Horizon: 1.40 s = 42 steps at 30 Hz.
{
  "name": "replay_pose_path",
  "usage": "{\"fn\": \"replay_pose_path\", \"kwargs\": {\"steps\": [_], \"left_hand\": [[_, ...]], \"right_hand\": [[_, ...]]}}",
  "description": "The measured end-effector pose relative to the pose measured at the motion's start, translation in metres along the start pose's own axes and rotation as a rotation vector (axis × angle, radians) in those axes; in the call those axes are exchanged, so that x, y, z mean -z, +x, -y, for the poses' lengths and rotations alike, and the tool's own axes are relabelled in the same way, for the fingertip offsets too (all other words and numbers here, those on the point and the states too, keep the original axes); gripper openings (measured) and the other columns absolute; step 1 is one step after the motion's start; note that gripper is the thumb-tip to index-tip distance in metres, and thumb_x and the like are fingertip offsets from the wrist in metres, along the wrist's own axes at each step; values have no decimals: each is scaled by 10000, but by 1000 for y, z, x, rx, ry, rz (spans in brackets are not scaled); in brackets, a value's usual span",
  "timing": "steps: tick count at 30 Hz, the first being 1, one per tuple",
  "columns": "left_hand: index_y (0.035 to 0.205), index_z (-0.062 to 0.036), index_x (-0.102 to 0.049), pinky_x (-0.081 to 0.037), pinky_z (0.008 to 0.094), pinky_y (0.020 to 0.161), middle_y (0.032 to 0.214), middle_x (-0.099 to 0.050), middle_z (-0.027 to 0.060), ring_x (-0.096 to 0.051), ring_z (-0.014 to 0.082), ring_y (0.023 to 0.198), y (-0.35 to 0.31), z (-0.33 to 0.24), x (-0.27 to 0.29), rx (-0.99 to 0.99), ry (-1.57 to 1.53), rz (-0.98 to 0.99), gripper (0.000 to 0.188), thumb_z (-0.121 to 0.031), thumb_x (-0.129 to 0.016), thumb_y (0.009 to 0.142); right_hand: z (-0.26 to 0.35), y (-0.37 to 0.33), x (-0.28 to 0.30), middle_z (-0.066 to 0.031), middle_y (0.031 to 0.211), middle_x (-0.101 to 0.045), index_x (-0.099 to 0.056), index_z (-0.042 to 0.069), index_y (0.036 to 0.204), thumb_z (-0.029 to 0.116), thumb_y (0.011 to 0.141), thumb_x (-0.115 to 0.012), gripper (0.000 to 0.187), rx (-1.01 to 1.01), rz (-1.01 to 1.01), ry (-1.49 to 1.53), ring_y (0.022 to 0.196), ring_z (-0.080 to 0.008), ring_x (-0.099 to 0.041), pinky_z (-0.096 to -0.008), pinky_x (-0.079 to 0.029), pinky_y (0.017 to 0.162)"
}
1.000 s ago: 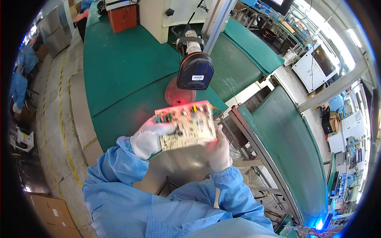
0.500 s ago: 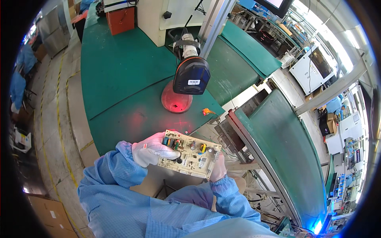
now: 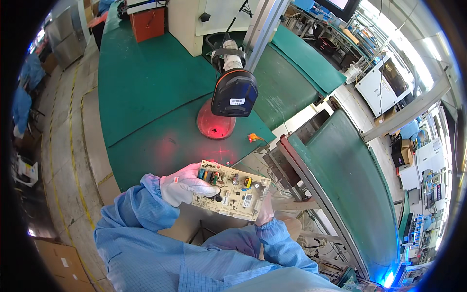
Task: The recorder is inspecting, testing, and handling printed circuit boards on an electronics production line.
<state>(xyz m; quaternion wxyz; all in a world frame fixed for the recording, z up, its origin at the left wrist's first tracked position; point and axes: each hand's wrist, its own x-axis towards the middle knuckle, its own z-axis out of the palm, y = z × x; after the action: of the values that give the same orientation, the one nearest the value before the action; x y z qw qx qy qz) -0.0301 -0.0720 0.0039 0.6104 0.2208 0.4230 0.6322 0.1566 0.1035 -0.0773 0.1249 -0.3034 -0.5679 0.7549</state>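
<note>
Between my two hands I hold a cream circuit board (image 3: 232, 192), component side up, above my lap at the near edge of the bench. My left hand (image 3: 184, 187), in a white glove, grips its left end with the thumb lying over the top. Round the right end closes my right hand (image 3: 265, 210), its fingers mostly hidden under the board. Beyond the board, a black barcode scanner (image 3: 235, 92) on a stand with a round red-lit base (image 3: 216, 121) throws red light on the green mat.
The green bench mat (image 3: 146, 92) spreads ahead and left. A small orange object (image 3: 254, 137) lies near its right corner. To the right runs a green conveyor belt (image 3: 348, 194) with a metal frame. A red-orange box (image 3: 147, 24) stands at the back left.
The board and both hands have shifted very slightly left, and the board's tilt has changed a little. My grip is the same.
</note>
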Motion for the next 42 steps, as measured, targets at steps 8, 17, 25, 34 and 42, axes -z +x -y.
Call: {"fn": "replay_pose_path", "kwargs": {"steps": [8,17,25,34,42], "left_hand": [[1286,35,-499,-496,391,957,1220,-612,164,-617,244,1093,0,8,6,30,-156,14,603,32,-734,730],[1309,51,-475,-509,380,940,1213,-617,166,-625,243,1081,7,13,11,35,-85,31,616,-8,-729,751],[1314,54,-467,-509,380,942,1219,-614,169,-627,242,1078,7,17,5,25,-99,47,637,-40,-747,749],[1334,48,-449,-492,377,967,1235,-602,164,-619,242,1093,4,8,-2,-14,-224,99,623,-39,-705,772],[1344,37,-444,-494,380,970,1234,-600,165,-614,245,1105,0,0,-11,-21,-239,78,616,-73,-682,786]], "right_hand": [[-33,11,14,-88,1015,-658,-563,-31,1142,139,932,-532,272,5,9,36,866,-114,-638,-245,-534,736],[-15,-1,4,-94,1072,-649,-552,-25,1166,121,940,-540,270,-83,30,173,940,-123,-632,-253,-540,790],[-28,-7,15,-96,1080,-647,-546,-24,1184,185,962,-509,307,75,30,-186,955,-128,-633,-257,-536,809],[-16,-12,9,-133,1062,-642,-616,36,1132,242,902,-550,316,227,29,-571,961,-264,-634,-330,-504,846],[-21,-11,9,-132,1077,-647,-623,33,1117,238,892,-564,310,321,7,-611,966,-274,-632,-329,-503,849]]}}
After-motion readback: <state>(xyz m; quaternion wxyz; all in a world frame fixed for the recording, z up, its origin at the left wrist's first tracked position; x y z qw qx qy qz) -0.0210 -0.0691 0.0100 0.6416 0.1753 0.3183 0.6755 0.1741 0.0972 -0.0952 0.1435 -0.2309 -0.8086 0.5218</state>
